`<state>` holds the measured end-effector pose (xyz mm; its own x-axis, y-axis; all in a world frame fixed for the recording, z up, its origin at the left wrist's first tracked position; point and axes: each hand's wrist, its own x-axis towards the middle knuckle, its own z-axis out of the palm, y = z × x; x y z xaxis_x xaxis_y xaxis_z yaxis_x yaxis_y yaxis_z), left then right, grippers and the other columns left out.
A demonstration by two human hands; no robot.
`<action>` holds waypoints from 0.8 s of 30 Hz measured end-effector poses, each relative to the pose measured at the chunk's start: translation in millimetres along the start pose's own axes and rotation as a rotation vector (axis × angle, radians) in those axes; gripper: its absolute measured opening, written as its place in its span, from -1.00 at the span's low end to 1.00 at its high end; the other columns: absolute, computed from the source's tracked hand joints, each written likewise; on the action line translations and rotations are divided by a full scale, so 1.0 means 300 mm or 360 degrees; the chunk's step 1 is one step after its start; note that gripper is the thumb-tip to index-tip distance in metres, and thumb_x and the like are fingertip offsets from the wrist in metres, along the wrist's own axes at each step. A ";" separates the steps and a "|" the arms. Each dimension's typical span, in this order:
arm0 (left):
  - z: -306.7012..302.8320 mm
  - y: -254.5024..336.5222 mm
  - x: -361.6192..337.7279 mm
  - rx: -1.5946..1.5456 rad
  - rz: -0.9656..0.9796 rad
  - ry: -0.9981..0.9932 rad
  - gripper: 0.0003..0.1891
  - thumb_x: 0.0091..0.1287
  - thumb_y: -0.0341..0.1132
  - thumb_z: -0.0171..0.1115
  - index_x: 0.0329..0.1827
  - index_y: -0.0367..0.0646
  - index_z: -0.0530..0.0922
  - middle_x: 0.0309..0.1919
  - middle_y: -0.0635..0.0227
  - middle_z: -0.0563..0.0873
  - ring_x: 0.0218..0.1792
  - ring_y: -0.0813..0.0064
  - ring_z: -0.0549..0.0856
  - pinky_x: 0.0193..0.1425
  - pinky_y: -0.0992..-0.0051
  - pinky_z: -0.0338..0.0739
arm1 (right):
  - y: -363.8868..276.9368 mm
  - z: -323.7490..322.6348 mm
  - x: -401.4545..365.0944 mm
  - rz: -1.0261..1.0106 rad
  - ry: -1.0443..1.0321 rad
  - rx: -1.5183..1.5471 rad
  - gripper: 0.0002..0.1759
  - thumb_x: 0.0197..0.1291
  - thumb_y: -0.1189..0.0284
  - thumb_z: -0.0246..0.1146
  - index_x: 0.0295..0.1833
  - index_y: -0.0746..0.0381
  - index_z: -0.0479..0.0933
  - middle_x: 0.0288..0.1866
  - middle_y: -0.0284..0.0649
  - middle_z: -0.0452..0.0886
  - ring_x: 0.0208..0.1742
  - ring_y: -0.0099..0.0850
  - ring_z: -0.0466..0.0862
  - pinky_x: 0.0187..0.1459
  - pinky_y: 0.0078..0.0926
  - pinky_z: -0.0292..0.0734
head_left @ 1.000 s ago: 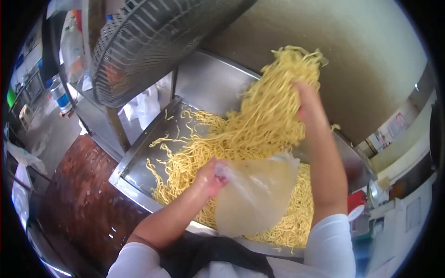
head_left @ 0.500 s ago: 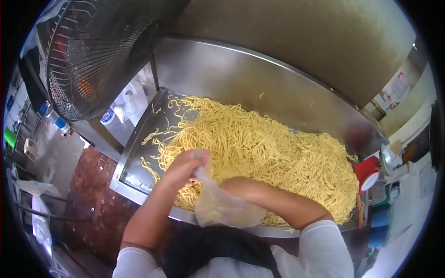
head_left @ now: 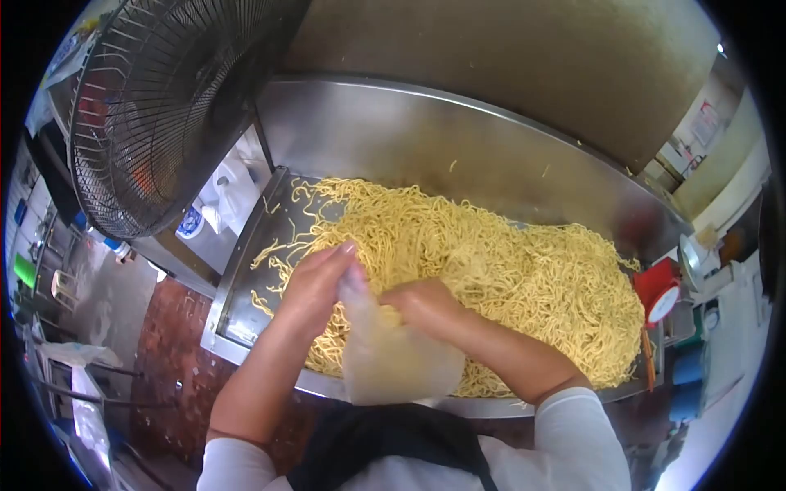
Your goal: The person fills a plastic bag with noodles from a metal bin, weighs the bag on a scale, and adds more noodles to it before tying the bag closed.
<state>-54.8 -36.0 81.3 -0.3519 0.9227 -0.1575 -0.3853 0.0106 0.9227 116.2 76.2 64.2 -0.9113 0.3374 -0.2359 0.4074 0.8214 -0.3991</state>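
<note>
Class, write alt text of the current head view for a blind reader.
A person's left hand grips a translucent plastic bag, the right hand at its mouth, by a metal tray heaped with yellow noodles. A fan is at upper left.

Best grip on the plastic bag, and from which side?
Probably the gathered upper edge of the plastic bag, from the person's left: the left hand pinches it there. The thin film droops below toward the black apron, offering little firm to grip, and the right hand occupies the other side.
</note>
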 end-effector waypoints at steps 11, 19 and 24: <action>-0.202 -0.059 -0.141 -0.0790 0.0004 -0.0402 -0.42 0.52 -0.11 0.07 0.49 -0.23 0.23 0.28 -0.04 0.55 -0.25 0.28 0.79 -0.17 0.32 0.76 | -0.150 0.171 0.153 -0.0475 -0.0484 0.0432 -0.62 0.06 0.37 0.41 0.02 0.23 0.63 -0.13 -0.05 0.69 -0.10 -0.15 0.68 -0.04 -0.29 0.58; -0.324 -0.231 -0.248 0.0519 0.0164 -0.0158 -0.39 0.37 -0.13 0.32 0.46 -0.05 0.38 0.44 0.02 0.39 0.20 0.11 0.63 0.15 0.21 0.64 | 0.266 0.291 0.017 -0.0152 0.0269 -0.0161 -0.54 0.05 0.49 0.29 0.14 0.11 0.61 -0.08 -0.14 0.63 0.07 -0.10 0.62 0.08 -0.12 0.54; -0.087 -0.381 -0.131 0.2086 0.0179 -0.0197 -0.38 0.15 -0.13 0.48 0.30 -0.07 0.55 0.31 0.02 0.55 0.20 -0.07 0.57 0.31 0.14 0.46 | 0.226 0.401 0.089 -0.0041 0.0522 0.0027 -0.71 0.04 0.35 0.32 -0.06 0.11 0.61 -0.19 -0.16 0.65 -0.06 -0.07 0.66 -0.11 -0.12 0.56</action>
<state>-19.2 -83.5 -27.1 -0.2208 0.9712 -0.0898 0.7709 0.2302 0.5939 126.6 85.7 -75.7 -0.8907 0.4490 0.0715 0.3823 0.8248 -0.4167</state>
